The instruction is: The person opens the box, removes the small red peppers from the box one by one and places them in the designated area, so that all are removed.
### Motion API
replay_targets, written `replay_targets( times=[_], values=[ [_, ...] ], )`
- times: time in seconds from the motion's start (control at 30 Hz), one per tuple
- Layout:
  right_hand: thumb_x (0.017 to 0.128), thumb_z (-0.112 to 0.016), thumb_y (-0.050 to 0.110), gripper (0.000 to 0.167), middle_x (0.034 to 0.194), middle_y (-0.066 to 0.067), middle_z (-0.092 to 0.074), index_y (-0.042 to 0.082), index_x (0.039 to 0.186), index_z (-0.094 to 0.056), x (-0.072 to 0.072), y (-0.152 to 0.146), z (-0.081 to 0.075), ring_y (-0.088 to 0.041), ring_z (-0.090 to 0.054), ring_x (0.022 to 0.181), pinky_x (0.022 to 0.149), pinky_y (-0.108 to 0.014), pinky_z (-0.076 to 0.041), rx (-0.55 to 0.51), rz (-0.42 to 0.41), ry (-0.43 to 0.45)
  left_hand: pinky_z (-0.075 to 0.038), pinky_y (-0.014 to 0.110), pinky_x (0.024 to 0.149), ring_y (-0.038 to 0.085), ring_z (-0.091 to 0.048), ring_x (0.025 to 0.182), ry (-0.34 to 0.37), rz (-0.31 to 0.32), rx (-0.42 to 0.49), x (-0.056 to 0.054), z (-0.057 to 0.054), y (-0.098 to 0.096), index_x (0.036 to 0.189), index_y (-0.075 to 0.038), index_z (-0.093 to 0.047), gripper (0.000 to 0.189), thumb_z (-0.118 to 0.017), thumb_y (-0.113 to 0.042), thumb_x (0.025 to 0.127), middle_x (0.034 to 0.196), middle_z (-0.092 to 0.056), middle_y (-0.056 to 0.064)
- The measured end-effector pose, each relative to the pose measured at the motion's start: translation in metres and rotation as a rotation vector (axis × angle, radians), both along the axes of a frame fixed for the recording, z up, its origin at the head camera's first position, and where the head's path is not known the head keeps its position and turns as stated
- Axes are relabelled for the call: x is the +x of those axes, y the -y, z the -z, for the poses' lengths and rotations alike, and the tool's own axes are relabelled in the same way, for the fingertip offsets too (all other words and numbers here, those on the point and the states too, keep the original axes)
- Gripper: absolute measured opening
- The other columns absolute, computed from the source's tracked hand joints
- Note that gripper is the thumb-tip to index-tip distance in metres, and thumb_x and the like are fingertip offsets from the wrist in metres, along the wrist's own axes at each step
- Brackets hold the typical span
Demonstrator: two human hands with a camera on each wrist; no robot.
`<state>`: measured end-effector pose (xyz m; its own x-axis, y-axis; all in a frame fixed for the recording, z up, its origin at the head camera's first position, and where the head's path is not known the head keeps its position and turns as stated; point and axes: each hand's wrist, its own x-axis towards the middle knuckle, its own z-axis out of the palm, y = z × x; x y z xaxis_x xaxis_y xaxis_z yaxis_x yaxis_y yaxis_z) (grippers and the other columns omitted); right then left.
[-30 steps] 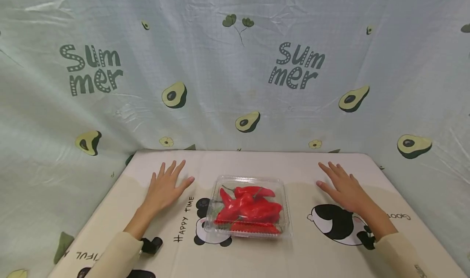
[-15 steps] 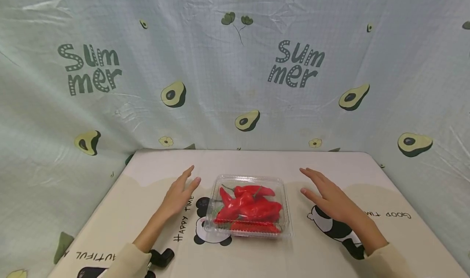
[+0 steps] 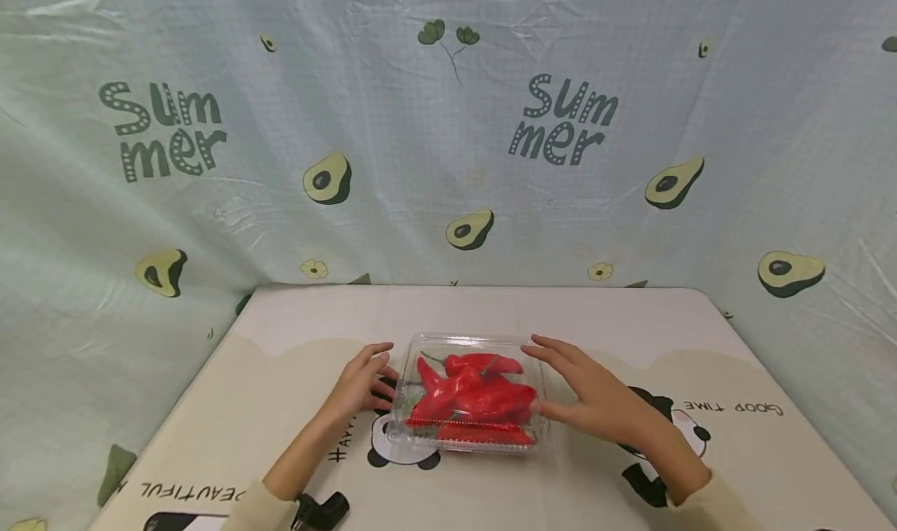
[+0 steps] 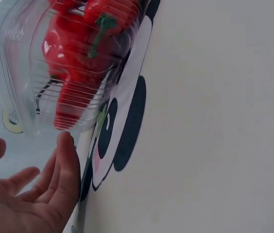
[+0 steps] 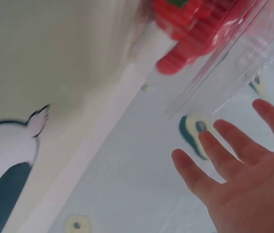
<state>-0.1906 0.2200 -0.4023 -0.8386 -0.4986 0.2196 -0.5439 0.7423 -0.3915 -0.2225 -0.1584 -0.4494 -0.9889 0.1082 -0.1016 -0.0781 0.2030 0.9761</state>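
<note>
A clear plastic clamshell box (image 3: 469,344) holding several red peppers (image 3: 490,399) lies on the table in the head view. Just left of it is my left hand (image 3: 357,387), fingers loosely bent toward its side; in the left wrist view a fingertip comes very near the box wall (image 4: 35,87), and contact is unclear. My right hand (image 3: 596,395) reaches over the box's right edge with spread fingers. In the right wrist view those fingers (image 5: 224,155) look apart from the clear wall. Neither hand grips anything.
The table (image 3: 420,305) has a pale cover printed with pandas and lettering. A hanging sheet (image 3: 392,126) with avocado prints stands behind it and at both sides. A small black object (image 3: 322,509) shows at my left wrist.
Both hands have moved inward from the table's sides to the box, the left one going right and the right one going left. The box has stayed in place.
</note>
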Motion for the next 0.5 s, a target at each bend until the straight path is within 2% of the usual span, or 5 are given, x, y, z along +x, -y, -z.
replay_targets(
  times=[0.13,0.27,0.37,0.5],
  values=[
    [0.081,-0.079,0.057,0.087,0.164,-0.003,-0.041,0.033,0.157,-0.043,0.005,0.011,-0.002,-0.033,-0.039,0.151,0.106,-0.065,-0.047,0.045,-0.076,-0.045,-0.053,0.026,0.056,0.015,-0.058,0.067,0.06,0.025,0.053,0.003,0.002,-0.004,0.153,-0.006,-0.043,0.047,-0.039,-0.025,0.11,0.097,-0.062,0.011],
    [0.074,-0.083,0.061,0.096,0.164,-0.003,-0.04,0.031,0.156,-0.043,0.009,0.021,-0.007,-0.032,-0.034,0.154,0.115,-0.067,-0.037,0.088,-0.142,-0.096,-0.047,0.022,0.052,0.011,-0.053,0.066,0.108,0.056,0.112,0.003,0.005,-0.007,0.152,-0.006,-0.044,0.048,-0.037,-0.015,0.105,0.087,-0.055,0.004],
    [0.07,-0.085,0.062,0.099,0.165,-0.002,-0.039,0.033,0.156,-0.044,0.011,0.027,-0.01,-0.032,-0.029,0.156,0.118,-0.069,-0.03,0.127,-0.152,-0.093,-0.052,0.023,0.056,0.011,-0.06,0.07,0.132,0.098,0.182,0.004,0.008,-0.007,0.151,-0.004,-0.04,0.052,-0.037,-0.01,0.099,0.087,-0.059,0.003],
    [0.066,-0.09,0.056,0.1,0.164,-0.002,-0.04,0.037,0.153,-0.046,0.014,0.032,-0.011,-0.035,-0.023,0.158,0.117,-0.074,-0.026,0.17,-0.162,-0.061,-0.06,0.029,0.066,0.014,-0.069,0.082,0.148,0.158,0.288,0.006,0.012,-0.004,0.151,-0.002,-0.036,0.054,-0.04,-0.008,0.098,0.099,-0.068,0.004]
  ],
)
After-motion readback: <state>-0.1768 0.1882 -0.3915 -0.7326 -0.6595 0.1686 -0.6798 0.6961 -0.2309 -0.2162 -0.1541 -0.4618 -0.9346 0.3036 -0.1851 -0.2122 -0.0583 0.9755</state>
